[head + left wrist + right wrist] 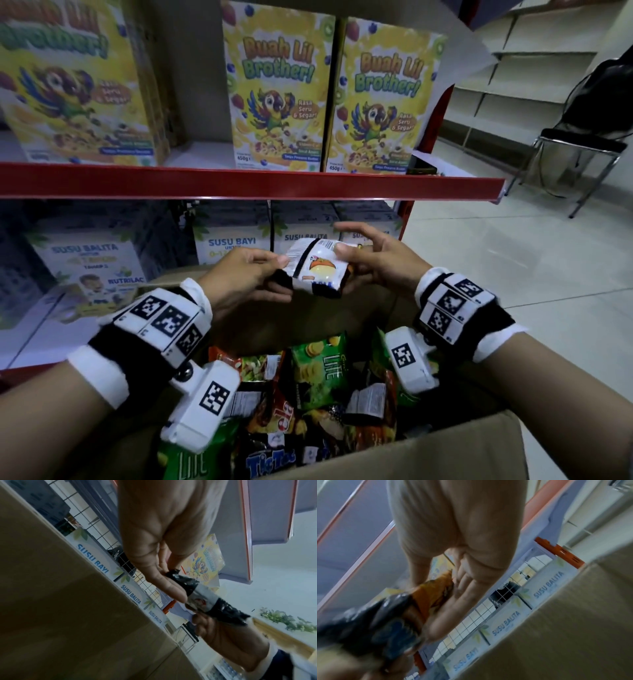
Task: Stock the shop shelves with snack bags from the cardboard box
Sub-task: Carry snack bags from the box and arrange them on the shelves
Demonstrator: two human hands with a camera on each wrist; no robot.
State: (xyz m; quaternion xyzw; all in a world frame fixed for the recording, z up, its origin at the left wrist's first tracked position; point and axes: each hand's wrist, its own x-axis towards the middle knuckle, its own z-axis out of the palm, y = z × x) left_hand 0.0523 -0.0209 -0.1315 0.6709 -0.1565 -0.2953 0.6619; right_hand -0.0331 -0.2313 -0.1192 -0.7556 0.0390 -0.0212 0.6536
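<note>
the snack bag (317,269) spans both hands above the cardboard box (455,455). left hand (245,279) pinches its left end. right hand (373,260) grips the right end, thumb on top.

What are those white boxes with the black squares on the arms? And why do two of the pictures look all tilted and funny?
No machine here: these are a person's two hands. The white boxes are little cameras strapped to each wrist, and the black squares are markers. The big picture comes from a camera on the person's head, looking down. The two tilted pictures come from the wrist cameras, looking along the palm to the fingers.

The left hand and the right hand together hold one small white and black snack bag, the same bag seen edge-on from the left wrist. Below them stands the open brown cardboard box, full of colourful snack bags. Behind is the red-edged shop shelf with yellow cereal boxes.
</note>
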